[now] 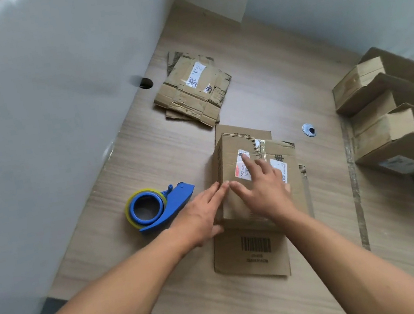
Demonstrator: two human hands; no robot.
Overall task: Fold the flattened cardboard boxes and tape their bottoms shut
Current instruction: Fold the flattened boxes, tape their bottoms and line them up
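Cardboard, single-wall and used: the box (231, 147) in work stands erected at the middle of the desk (161, 251). Its top face carries old labels and tape scraps. We read that face as the closed bottom flaps. One barcode-printed flap (255, 260) lies flat on the desk toward 6 o'clock, and another shows past the far side at 12 o'clock.

Left hand (199, 220): fingers straight and together, laid against the box's 9 o'clock edge, gripping nothing. Right hand (262, 188): spread flat on the top face over the labels, pressing down, gripping nothing.

The blue tape dispenser (159, 207) rests at 9 o'clock from the box, just beside the left hand and untouched. A stack of flattened boxes (195, 90) lies at 11 o'clock, well apart. The finished boxes (388, 111) are piled at 3 o'clock.

Handling, our estimate:
- The box looks empty and light, so it should slide on the smooth desk unless one hand pins it.
- The panels seem stiff, but the creases look worn, so the flaps will likely spring up once pressure lifts.
- The old tape patches look glossy, and fresh tape may bond poorly over them.
- The corners would crush under a pinch. We would hold with a flat palm beside the seam, keeping the seam line clear for the tape.
- We would take the dispenser by its blue handle.
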